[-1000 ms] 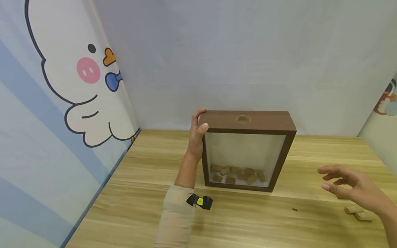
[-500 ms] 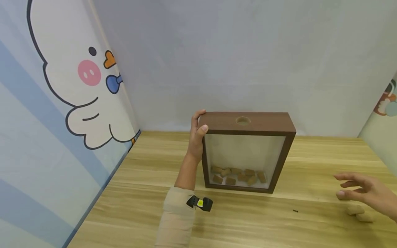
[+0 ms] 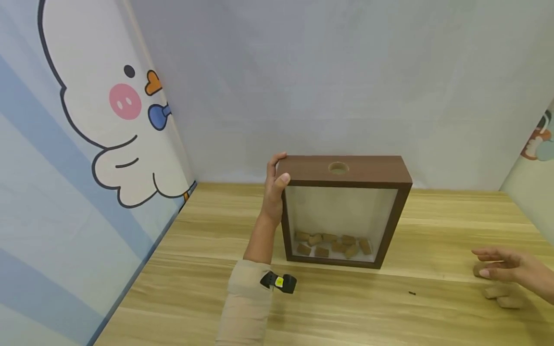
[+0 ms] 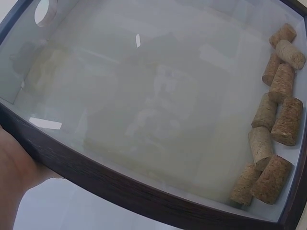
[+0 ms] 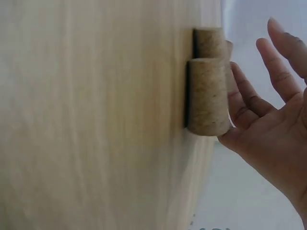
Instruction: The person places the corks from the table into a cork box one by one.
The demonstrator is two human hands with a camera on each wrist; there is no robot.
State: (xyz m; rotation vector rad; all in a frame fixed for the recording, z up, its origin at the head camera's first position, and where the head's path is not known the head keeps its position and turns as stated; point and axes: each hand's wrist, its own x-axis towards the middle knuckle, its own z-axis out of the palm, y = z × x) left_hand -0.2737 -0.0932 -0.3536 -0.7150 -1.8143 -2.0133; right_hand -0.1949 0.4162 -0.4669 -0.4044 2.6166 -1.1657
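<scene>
A shadow-box frame [image 3: 344, 171] of dark brown wood stands upright on the table, with a round hole [image 3: 338, 167] in its top and a clear front. Several corks [image 4: 283, 120] lie at its bottom behind the pane. My left hand [image 3: 274, 192] grips the box's upper left side, thumb at the front edge. Over at the right, my right hand [image 3: 515, 269] hovers by loose corks [image 3: 508, 302], its fingers apart and holding nothing. Another cork [image 3: 478, 270] shows partly behind its fingers. In the right wrist view, the nearest cork [image 5: 208, 98] lies between camera and fingers.
A wood-grain table [image 3: 195, 298] carries everything. Behind it hangs a pale grey wall cloth [image 3: 329, 72], and a wall with a cartoon bird [image 3: 104, 105] borders the left. One small dark bit [image 3: 412, 293] lies right of the box.
My right hand has moved right and lowered toward the loose corks, and the cork behind its fingers shows more. The left hand and the box have stayed in place.
</scene>
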